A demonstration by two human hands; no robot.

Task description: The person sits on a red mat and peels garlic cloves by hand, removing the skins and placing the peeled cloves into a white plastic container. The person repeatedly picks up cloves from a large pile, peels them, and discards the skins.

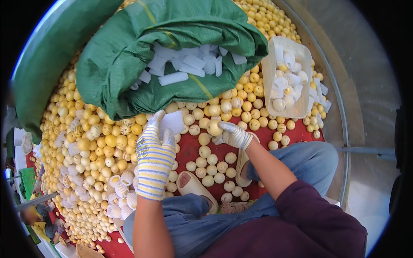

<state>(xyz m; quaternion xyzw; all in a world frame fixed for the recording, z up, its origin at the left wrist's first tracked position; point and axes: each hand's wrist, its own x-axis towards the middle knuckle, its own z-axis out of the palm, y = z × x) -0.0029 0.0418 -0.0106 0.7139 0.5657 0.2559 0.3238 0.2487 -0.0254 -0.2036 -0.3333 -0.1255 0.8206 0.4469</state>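
Note:
My left hand (155,161), in a striped knit work glove, grips a white foam net sleeve (172,122) between thumb and fingers. To the right of it, my right hand (235,135), gloved alike, holds a round yellow pepino melon (214,127) at its fingertips. The melon and the sleeve are apart. Just beyond both hands lies a green woven sack (106,74), its mouth open towards me. Many loose foam sleeves (193,61) show inside it. Below the hands, several pale melons (211,169) rest on a red ground sheet (190,137) between my feet.
A translucent plastic tub (300,112) at the right holds melons in foam sleeves. More sleeved melons (122,188) sit beside my left knee. A large heap of melons (96,142) spreads leftward. Translucent sheeting (364,80) borders the right. Another person (42,222) is at the far lower left.

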